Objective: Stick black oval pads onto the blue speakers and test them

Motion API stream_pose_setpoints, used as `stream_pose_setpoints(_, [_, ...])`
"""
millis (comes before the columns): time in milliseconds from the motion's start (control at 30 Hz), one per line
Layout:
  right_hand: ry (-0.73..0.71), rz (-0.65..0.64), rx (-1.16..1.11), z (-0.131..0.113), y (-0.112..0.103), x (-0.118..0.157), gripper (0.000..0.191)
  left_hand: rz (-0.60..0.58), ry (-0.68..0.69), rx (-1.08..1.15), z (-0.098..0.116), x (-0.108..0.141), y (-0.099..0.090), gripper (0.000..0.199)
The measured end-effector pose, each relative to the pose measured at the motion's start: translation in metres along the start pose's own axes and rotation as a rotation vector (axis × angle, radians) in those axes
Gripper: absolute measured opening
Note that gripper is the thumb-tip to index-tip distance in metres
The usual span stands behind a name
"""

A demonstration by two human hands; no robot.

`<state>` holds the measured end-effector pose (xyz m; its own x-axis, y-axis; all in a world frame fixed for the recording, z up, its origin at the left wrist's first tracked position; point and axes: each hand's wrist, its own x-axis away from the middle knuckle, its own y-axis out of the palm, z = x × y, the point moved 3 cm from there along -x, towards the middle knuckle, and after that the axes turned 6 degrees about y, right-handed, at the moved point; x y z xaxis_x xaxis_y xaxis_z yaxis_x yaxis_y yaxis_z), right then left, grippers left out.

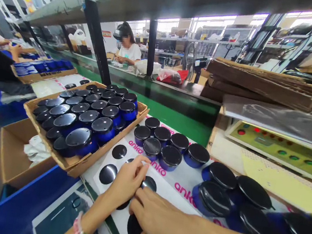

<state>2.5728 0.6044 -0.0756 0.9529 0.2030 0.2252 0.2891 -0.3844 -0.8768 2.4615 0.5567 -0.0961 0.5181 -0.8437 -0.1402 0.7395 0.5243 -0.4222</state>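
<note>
Stretching in from the lower right corner, the right hand [157,213] bends its fingers over a white sheet [123,217] bearing black discs [119,151]. Just beyond it, the left hand [131,173] comes from the bottom edge, a beaded bracelet [81,230] at its wrist; its fingers are bent close to the right hand's, next to a disc partly hidden at the centre. Whether either hand grips anything cannot be told, since the fingers cover the spot. Round pieces [170,156] with glossy black tops and blue sides stand on paper printed "anko" in pink, from the centre to the lower right. Left of the hands, a cardboard tray [79,166] is packed with similar pieces; below it, a cardboard box [10,153] contains crumpled white material [36,149]. Farther off, a green belt [185,123] runs behind the pieces, with a control panel [284,149] at the right. Stacked cardboard [260,84] lies at the upper right. Across the belt, at upper centre, sits a person in a white top [131,53]; another tray [42,78] of blue pieces is at the upper left.
</note>
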Motion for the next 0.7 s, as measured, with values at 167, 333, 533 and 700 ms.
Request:
stream_pose_setpoints(167, [-0.062, 0.081, 0.149, -0.007, -0.010, -0.004, 0.029, 0.013, 0.012, -0.056, -0.006, -0.004, 0.004, 0.024])
stream_pose_setpoints(333, [-0.146, 0.162, 0.220, -0.008, -0.024, 0.019, 0.010, 0.024, 0.018, -0.087, 0.001, 0.000, 0.001, 0.021])
stream_pose_setpoints(533, [0.327, 0.575, -0.504, 0.070, -0.101, 0.061, 0.023, 0.220, 0.534, -0.579, 0.037, -0.016, 0.018, 0.035])
stream_pose_setpoints(700, [0.531, 0.622, -0.616, 0.121, -0.105, 0.066, 0.038, 0.088, 0.529, -0.711, 0.042, -0.040, 0.048, 0.068])
